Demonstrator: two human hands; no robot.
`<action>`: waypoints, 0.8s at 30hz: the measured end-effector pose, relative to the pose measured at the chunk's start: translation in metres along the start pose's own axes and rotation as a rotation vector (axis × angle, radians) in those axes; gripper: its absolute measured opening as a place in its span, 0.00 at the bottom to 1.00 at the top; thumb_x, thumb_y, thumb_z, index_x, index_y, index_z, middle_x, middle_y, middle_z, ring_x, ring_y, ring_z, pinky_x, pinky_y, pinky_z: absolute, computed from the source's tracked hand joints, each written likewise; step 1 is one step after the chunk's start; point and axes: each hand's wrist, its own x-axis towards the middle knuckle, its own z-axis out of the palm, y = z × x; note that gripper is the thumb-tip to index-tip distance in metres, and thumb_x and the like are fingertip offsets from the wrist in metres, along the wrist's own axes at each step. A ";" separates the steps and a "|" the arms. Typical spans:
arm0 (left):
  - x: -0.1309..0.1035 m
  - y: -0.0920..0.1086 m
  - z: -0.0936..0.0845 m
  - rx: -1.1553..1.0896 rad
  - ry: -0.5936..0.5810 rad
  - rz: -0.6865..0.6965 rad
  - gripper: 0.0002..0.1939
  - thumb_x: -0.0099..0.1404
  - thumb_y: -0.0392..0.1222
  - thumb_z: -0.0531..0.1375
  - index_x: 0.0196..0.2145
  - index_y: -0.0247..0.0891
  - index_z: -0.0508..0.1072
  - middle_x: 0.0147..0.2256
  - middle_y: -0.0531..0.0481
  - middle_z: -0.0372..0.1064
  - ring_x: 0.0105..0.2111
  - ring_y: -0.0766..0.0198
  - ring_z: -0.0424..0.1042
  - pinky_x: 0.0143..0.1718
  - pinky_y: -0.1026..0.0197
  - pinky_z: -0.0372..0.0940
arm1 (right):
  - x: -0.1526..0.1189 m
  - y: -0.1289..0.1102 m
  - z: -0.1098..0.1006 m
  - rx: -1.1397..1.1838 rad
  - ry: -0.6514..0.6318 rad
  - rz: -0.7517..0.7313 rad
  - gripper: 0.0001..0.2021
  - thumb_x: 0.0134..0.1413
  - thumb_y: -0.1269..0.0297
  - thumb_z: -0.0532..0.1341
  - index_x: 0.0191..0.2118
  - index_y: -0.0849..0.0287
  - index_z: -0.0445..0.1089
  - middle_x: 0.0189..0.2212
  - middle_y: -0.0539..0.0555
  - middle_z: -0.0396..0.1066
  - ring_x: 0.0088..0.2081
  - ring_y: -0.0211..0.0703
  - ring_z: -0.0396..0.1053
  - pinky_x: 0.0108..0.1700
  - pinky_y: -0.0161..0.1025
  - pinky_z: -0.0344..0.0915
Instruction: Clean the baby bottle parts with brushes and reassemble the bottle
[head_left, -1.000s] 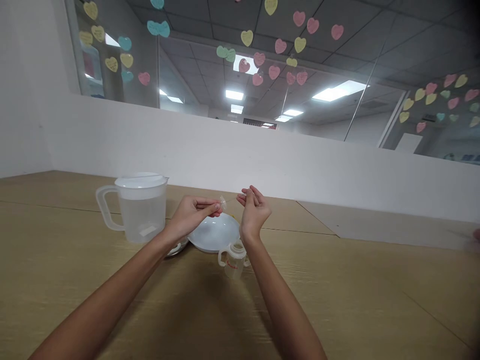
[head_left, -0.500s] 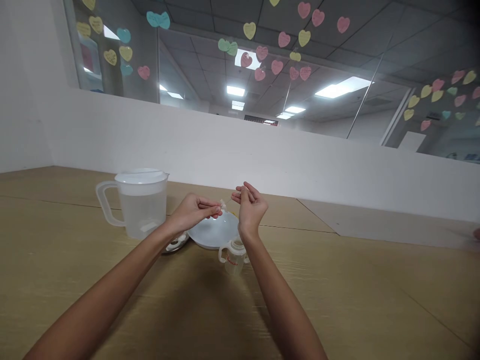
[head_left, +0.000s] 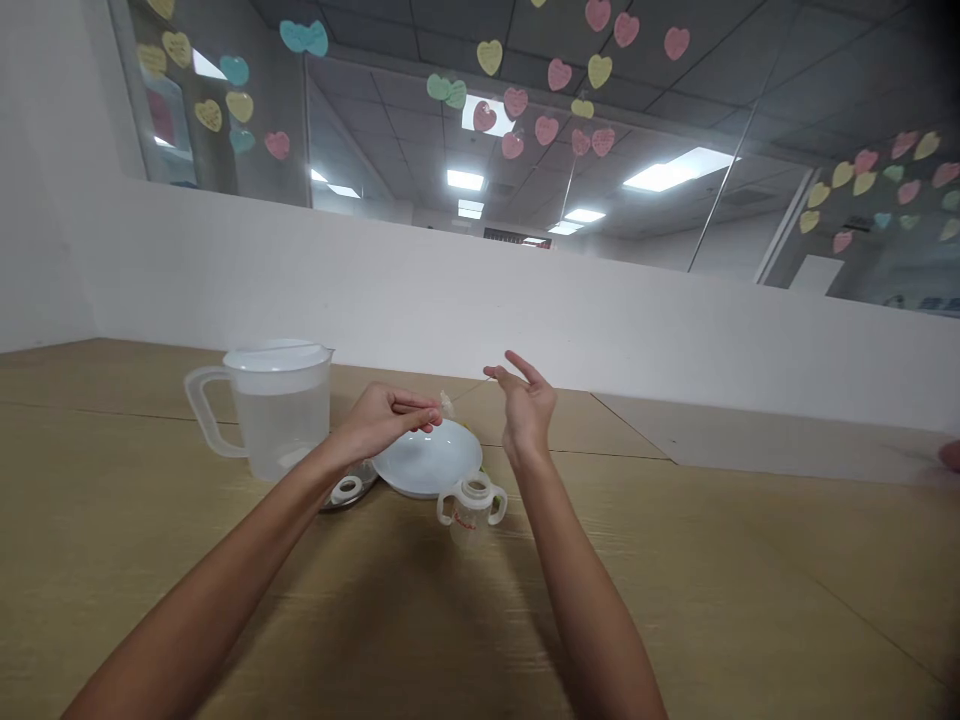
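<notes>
My left hand (head_left: 390, 418) is closed in a pinch above the left part of a white bowl (head_left: 427, 462), at a small pale, crumpled piece (head_left: 447, 403). A thin strand (head_left: 471, 389) runs from that piece up to my right hand (head_left: 525, 398). The strand meets the thumb and a bent finger of the right hand, while another finger is stretched out. Below the bowl's right side stands a small clear cup (head_left: 471, 512) with two handles and red lettering.
A lidded clear pitcher (head_left: 281, 415) stands on the wooden table (head_left: 712, 580) at the left. A metal dish (head_left: 364, 488) holding a white ring (head_left: 346, 489) lies beside the bowl. Behind is a white wall (head_left: 450, 290) below windows. Part of a person's hand (head_left: 950, 452) shows at the right edge.
My right hand has moved right, away from my left hand, and one finger has stretched out. More of the strand shows, and the two-handled cup is now uncovered. The view has shifted slightly.
</notes>
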 end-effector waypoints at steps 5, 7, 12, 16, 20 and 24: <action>-0.002 0.004 -0.001 0.045 -0.018 -0.005 0.12 0.50 0.46 0.64 0.31 0.36 0.79 0.30 0.45 0.77 0.34 0.56 0.75 0.38 0.58 0.67 | 0.012 -0.008 -0.013 -0.020 0.048 -0.040 0.23 0.40 0.65 0.63 0.46 0.65 0.70 0.23 0.52 0.75 0.36 0.41 0.72 0.51 0.47 0.59; -0.003 0.006 -0.003 0.070 -0.020 -0.008 0.12 0.50 0.46 0.64 0.31 0.36 0.79 0.30 0.45 0.77 0.35 0.56 0.75 0.38 0.58 0.67 | 0.014 -0.009 -0.016 -0.005 0.055 -0.040 0.23 0.39 0.66 0.63 0.46 0.64 0.70 0.22 0.51 0.75 0.36 0.40 0.72 0.51 0.46 0.59; -0.005 0.011 -0.003 0.098 -0.045 -0.011 0.12 0.50 0.44 0.64 0.32 0.37 0.79 0.30 0.45 0.77 0.35 0.56 0.74 0.37 0.59 0.67 | 0.021 -0.007 -0.022 0.062 0.111 -0.061 0.22 0.38 0.67 0.64 0.45 0.64 0.70 0.21 0.49 0.74 0.35 0.37 0.73 0.54 0.44 0.58; -0.006 0.011 -0.005 0.099 -0.053 -0.011 0.12 0.50 0.44 0.64 0.32 0.36 0.79 0.31 0.44 0.77 0.35 0.56 0.74 0.37 0.59 0.67 | 0.030 -0.003 -0.027 0.115 0.151 -0.056 0.20 0.36 0.68 0.65 0.42 0.65 0.71 0.20 0.49 0.73 0.33 0.37 0.73 0.52 0.43 0.63; -0.004 0.007 -0.026 0.121 -0.006 -0.017 0.12 0.48 0.44 0.66 0.31 0.37 0.79 0.32 0.44 0.77 0.35 0.55 0.74 0.39 0.58 0.68 | 0.051 0.001 -0.048 0.193 0.352 -0.083 0.15 0.38 0.68 0.64 0.37 0.64 0.69 0.22 0.48 0.71 0.29 0.35 0.72 0.42 0.38 0.70; -0.004 0.005 -0.055 0.106 0.176 0.048 0.12 0.48 0.46 0.66 0.31 0.39 0.79 0.30 0.47 0.77 0.36 0.57 0.74 0.44 0.57 0.67 | 0.069 0.021 -0.064 0.121 0.403 0.047 0.11 0.44 0.67 0.60 0.38 0.61 0.66 0.28 0.48 0.72 0.23 0.28 0.67 0.31 0.30 0.70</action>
